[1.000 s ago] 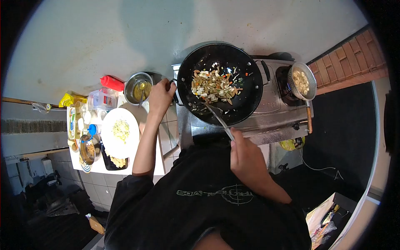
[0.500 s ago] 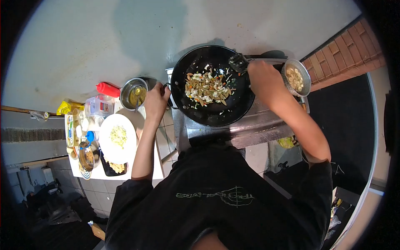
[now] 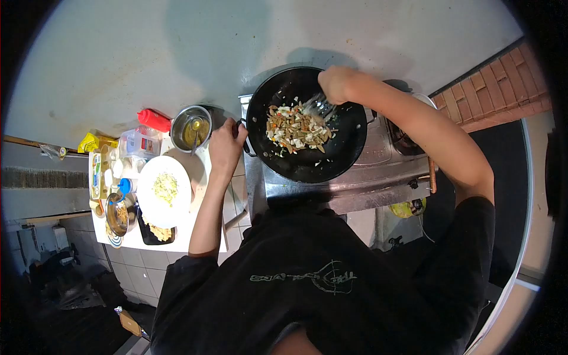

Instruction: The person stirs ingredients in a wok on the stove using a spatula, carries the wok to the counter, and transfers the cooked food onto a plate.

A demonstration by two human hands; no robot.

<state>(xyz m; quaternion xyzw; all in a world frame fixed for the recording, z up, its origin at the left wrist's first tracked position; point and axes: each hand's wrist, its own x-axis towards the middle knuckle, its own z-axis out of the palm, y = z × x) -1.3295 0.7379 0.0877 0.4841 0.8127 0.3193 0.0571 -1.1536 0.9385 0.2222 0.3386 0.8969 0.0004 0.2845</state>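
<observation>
A black wok (image 3: 346,157) stands on the stove (image 3: 378,189) with chopped food (image 3: 296,130) in it, brown strips mixed with white pieces and bits of orange and green. At its left side my left hand (image 3: 225,145) is closed on the wok's loop handle. Over the wok's upper right rim, my right hand (image 3: 336,84) grips a slotted spatula (image 3: 319,108), whose blade is blurred and shiny at the right edge of the food. The spatula's handle is mostly hidden by the hand.
Left of the wok, a white table (image 3: 201,222) holds a metal pot (image 3: 176,137) with yellow liquid and a spoon, a white plate (image 3: 148,195), a red bottle (image 3: 155,120), a plastic tub (image 3: 139,144) and a black tray (image 3: 160,234). A wall (image 3: 384,29) rises behind the stove.
My right hand has moved left over the wok, bringing the spatula from the upper right rim into the food. My right forearm now hides most of the bowl at right. My left hand stays on the handle.
</observation>
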